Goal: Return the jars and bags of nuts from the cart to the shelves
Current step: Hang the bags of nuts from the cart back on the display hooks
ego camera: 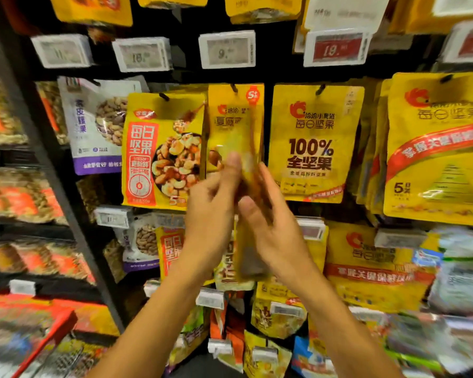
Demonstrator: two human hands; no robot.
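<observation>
The person is holding a yellow bag point(248, 257) edge-on at the middle of the display. It is hanging just on the near side of the macadamia packs point(228, 126), between the mixed-nut pack point(161, 151) on the left and the "100%" pack point(314, 143) on the right. The left hand point(210, 211) is pinching the bag's left face, with the thumb lying up along it. The right hand point(275, 230) is gripping the right face, fingers reaching upward and thumb closing in near the middle, though blur is hiding where each fingertip is landing. The bag is looking light, thin and floppy: a soft, slick pouch that is likely sagging wherever it is unsupported, with brittle contents that a hard squeeze could crush. Judging from that, the better hold is probably the stiffer sealed strip at the top, beside the hang hole, so that the hole is presenting flat to the peg point(234, 88) above, rather than the filled belly.
</observation>
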